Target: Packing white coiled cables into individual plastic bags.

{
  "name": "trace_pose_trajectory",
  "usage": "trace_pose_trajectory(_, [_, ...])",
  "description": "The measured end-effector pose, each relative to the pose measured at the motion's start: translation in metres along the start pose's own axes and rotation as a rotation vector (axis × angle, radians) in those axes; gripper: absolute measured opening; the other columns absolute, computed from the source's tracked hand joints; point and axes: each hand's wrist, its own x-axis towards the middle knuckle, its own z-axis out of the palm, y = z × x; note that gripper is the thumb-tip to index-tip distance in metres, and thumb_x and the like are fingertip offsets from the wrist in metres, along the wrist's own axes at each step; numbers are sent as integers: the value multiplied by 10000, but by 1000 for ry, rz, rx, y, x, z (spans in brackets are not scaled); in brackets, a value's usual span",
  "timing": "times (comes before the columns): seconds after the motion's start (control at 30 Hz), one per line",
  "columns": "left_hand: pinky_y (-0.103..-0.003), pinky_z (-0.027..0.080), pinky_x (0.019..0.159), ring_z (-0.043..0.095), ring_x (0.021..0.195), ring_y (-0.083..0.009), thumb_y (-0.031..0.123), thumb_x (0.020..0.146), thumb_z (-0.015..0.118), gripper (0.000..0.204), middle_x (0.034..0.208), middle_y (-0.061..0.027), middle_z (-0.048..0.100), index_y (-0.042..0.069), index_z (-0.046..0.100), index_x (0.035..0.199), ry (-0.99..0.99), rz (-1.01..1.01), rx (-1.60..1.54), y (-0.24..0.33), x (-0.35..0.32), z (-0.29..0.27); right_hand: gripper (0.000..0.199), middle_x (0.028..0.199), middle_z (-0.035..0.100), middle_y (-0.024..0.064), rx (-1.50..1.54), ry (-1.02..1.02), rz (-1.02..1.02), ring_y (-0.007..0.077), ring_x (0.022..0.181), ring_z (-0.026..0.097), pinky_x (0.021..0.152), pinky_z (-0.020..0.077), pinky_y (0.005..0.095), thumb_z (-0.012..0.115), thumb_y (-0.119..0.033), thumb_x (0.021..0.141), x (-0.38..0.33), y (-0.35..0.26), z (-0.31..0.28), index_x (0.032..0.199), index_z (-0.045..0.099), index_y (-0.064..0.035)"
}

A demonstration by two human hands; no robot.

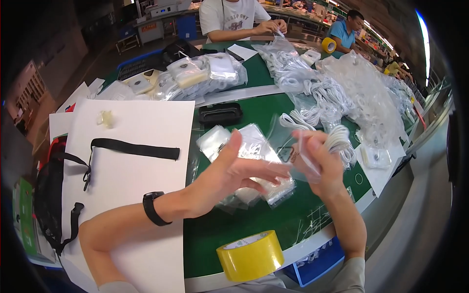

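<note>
L hand (222, 173) spread w/ thumb (231, 145) up, fingers (261, 167) ptg rt; R hand (328, 165) curled.

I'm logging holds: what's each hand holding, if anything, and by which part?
The right hand holds a clear plastic bag by its right side; whether the adjacent white cable coil is held cannot be told. The left hand visibly holds nothing.
</note>
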Motion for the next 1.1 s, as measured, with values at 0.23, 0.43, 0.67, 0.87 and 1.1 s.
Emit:
trace_pose_trajectory(0.23, [-370, 450, 1064, 604, 1215, -225, 277, 1054, 512, 389, 1310, -160, 637, -2, 606, 1307, 501, 280, 306, 14, 5, -4, 287, 641, 541, -33, -180, -56, 71, 32, 561, 445, 500, 332, 225, 650, -158, 952, 1, 3, 27, 1150, 709, 41])
trace_pose_trajectory(0.43, [-302, 565, 813, 717, 851, -187, 222, 1026, 572, 288, 1057, -136, 723, -11, 664, 1167, 624, 328, 293, 29, -1, 3, 209, 689, 625, 31, -518, -414, 31, 81, 606, 498, 568, 390, 272, 706, -123, 913, 2, -4, 34, 1107, 749, -60])
trace_pose_trajectory(0.67, [-244, 539, 597, 672, 663, -118, 161, 935, 717, 205, 828, -87, 709, -27, 698, 1015, 582, 348, 454, 18, -1, -5, 191, 717, 581, 17, -177, 25, -4, 122, 676, 560, 651, 466, 270, 579, -201, 976, 11, 2, 15, 1007, 605, -14])
trace_pose_trajectory(0.87, [-227, 547, 561, 666, 645, -101, 124, 943, 700, 157, 905, -124, 738, -31, 682, 954, 524, 256, 480, 6, 1, -11, 235, 946, 586, 106, -16, 13, -182, 147, 815, 582, 717, 489, 297, 456, -216, 1026, 13, 0, 10, 1180, 447, -39])
trace_pose_trajectory(1.1, [-222, 539, 551, 650, 688, -70, 133, 970, 658, 177, 932, -107, 747, -29, 711, 1017, 559, 199, 607, 3, 3, -5, 342, 1046, 623, 49, -334, 120, -446, 127, 992, 585, 914, 459, 289, 631, -160, 965, 8, 3, 4, 1243, 554, 23])
